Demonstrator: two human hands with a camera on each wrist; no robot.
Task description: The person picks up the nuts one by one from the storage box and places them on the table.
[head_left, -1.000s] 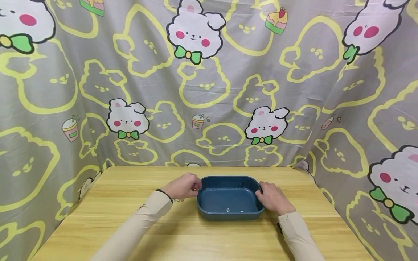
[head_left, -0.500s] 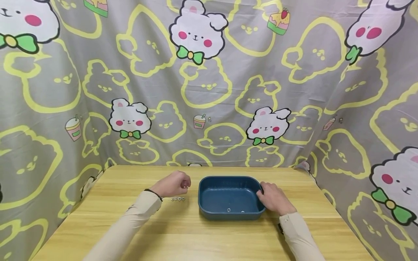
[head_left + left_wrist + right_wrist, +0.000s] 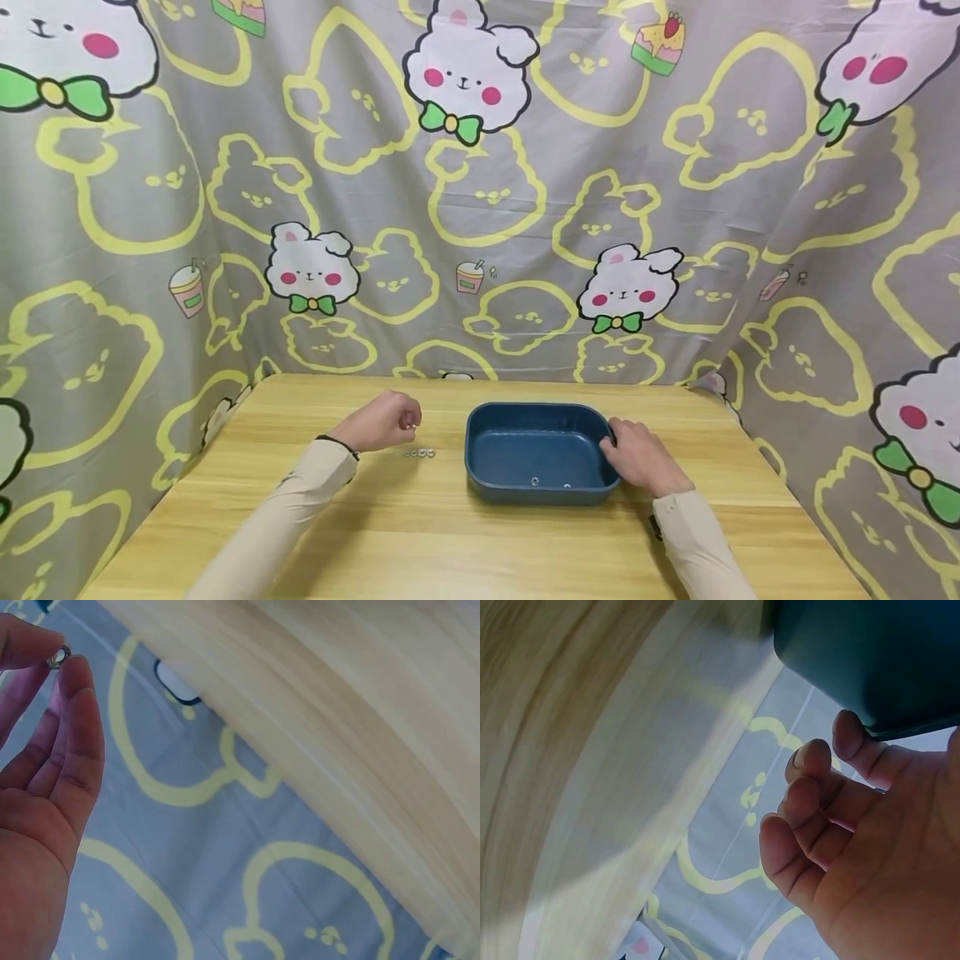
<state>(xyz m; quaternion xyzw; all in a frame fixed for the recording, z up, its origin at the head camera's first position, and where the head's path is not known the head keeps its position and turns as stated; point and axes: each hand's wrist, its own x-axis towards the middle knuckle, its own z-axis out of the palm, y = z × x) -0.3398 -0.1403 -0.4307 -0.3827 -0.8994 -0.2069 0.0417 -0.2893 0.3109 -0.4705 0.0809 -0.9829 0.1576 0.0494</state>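
Left wrist view: thumb and fingertip pinch a small metal ring [image 3: 60, 657], tight in the left hand [image 3: 46, 787]! Near it, a row of small rings [image 3: 422, 453] sits on the wooden table [image 3: 420, 542]. The right hand [image 3: 647, 457] grips the blue tray [image 3: 540, 497] by its right rim, two small metal pieces [image 3: 535, 482] inside.

Behind the fingers [image 3: 84, 742] come 2 beige sleeves [image 3: 697, 542], with 1 thin black band [image 3: 339, 443] between left cuff [image 3: 326, 463] and fingers.
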